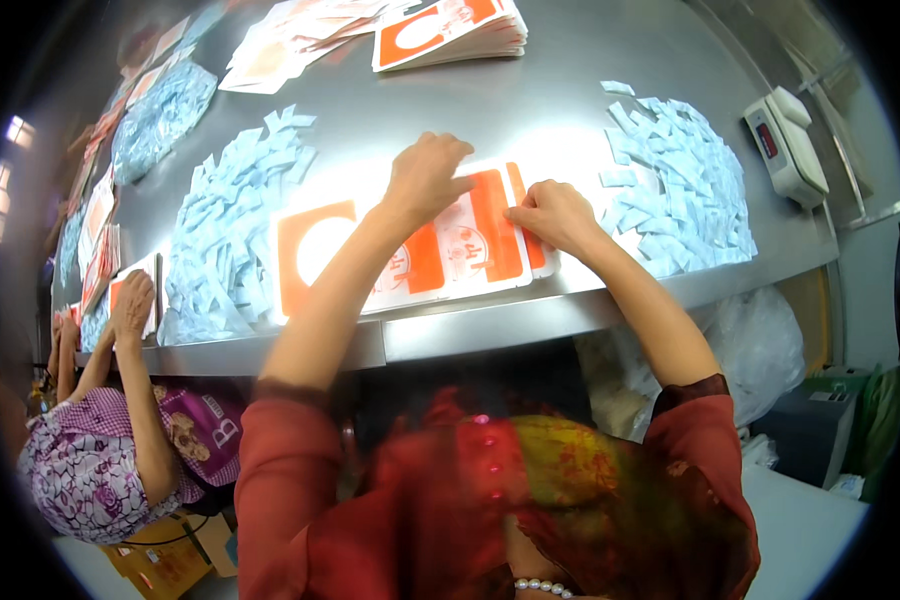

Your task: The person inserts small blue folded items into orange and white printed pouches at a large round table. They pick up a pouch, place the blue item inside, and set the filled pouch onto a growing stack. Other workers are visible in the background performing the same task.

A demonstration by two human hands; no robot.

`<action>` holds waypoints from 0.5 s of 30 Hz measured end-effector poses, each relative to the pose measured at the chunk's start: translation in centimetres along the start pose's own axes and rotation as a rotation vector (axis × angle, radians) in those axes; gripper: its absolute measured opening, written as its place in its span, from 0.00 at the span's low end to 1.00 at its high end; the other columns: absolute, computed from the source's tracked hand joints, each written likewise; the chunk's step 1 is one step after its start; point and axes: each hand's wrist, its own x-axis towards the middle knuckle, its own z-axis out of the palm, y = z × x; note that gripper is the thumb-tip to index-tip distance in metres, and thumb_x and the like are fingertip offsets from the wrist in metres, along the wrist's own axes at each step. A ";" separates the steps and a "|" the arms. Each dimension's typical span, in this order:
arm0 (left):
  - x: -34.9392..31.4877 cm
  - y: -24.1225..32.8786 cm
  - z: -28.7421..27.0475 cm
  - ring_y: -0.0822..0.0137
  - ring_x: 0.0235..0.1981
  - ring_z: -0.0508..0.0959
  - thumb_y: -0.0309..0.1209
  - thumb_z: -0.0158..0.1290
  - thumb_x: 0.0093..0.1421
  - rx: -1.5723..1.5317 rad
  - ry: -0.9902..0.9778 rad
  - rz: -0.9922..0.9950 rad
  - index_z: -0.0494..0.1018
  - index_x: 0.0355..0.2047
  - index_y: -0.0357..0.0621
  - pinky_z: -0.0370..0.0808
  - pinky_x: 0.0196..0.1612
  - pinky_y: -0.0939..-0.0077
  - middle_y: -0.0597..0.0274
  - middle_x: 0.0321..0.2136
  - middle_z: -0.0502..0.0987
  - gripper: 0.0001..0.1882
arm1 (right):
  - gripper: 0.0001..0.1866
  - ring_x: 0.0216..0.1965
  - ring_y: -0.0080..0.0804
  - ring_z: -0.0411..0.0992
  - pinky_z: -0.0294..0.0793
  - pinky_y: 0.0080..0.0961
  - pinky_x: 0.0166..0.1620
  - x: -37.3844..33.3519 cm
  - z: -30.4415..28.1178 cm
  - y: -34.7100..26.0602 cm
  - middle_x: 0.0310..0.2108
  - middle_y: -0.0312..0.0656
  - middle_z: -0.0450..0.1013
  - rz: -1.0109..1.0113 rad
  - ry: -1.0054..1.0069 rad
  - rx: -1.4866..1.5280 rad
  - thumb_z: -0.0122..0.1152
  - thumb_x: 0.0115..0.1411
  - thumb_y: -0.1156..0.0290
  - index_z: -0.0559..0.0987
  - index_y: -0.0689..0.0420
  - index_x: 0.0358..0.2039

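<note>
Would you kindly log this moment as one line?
Left hand: open, near rectangular orange-and-white cards | Right hand: fingertips at rightmost card | Both sides: heaped pale-blue flat strips

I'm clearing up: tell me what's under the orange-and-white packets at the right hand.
The metal table shows around the packets; what lies directly beneath is covered.

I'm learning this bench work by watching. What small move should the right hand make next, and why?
I'd suggest the right hand gently lift the edge of the rightmost orange-and-white packet: it sits right at that edge, and the overlapping packets leave the edge exposed, so separating it looks easy. The left hand, over the row, seems placed to steady the rest.
</note>
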 end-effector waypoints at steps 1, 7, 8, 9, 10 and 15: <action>0.2 -0.3 1.3 0.59 0.42 0.72 0.40 0.60 0.45 0.061 -0.026 -0.021 0.75 0.41 0.46 0.70 0.42 0.66 0.58 0.39 0.75 0.22 | 0.18 0.27 0.45 0.75 0.74 0.37 0.32 0.2 0.3 0.2 0.23 0.49 0.75 -0.006 -0.010 -0.002 0.57 0.46 0.57 0.78 0.63 0.21; 0.7 -1.3 1.7 0.58 0.42 0.70 0.41 0.63 0.43 -0.186 -0.221 -0.196 0.74 0.41 0.43 0.68 0.45 0.67 0.56 0.40 0.72 0.25 | 0.11 0.18 0.29 0.73 0.69 0.23 0.21 0.2 0.3 -0.5 0.19 0.43 0.73 -0.063 -0.110 0.309 0.60 0.49 0.67 0.76 0.63 0.25; 0.6 -1.8 1.8 0.59 0.40 0.70 0.39 0.64 0.42 -0.301 -0.196 -0.221 0.74 0.40 0.43 0.68 0.44 0.68 0.58 0.39 0.72 0.24 | 0.10 0.16 0.24 0.72 0.67 0.18 0.18 0.3 0.2 -0.8 0.18 0.40 0.73 -0.055 -0.155 0.445 0.61 0.50 0.70 0.75 0.63 0.27; 0.5 -2.3 1.8 0.61 0.39 0.70 0.38 0.65 0.42 -0.415 -0.168 -0.247 0.74 0.39 0.42 0.68 0.43 0.70 0.59 0.38 0.72 0.24 | 0.09 0.15 0.23 0.71 0.65 0.16 0.17 0.2 0.0 -1.3 0.18 0.40 0.72 -0.035 -0.144 0.559 0.61 0.50 0.71 0.74 0.64 0.27; 0.3 -2.6 1.7 0.63 0.38 0.70 0.36 0.65 0.41 -0.484 -0.136 -0.264 0.74 0.37 0.42 0.68 0.42 0.71 0.60 0.37 0.72 0.23 | 0.08 0.15 0.22 0.70 0.64 0.15 0.17 0.0 -0.2 -1.7 0.18 0.39 0.72 -0.014 -0.134 0.673 0.60 0.50 0.73 0.74 0.64 0.28; 0.4 -2.1 0.2 0.71 0.33 0.68 0.29 0.66 0.41 -0.817 -0.049 -0.335 0.71 0.31 0.42 0.67 0.37 0.73 0.65 0.30 0.71 0.18 | 0.09 0.13 0.19 0.64 0.60 0.14 0.16 0.8 0.9 -0.1 0.18 0.35 0.71 0.052 -0.204 1.021 0.57 0.52 0.76 0.76 0.67 0.33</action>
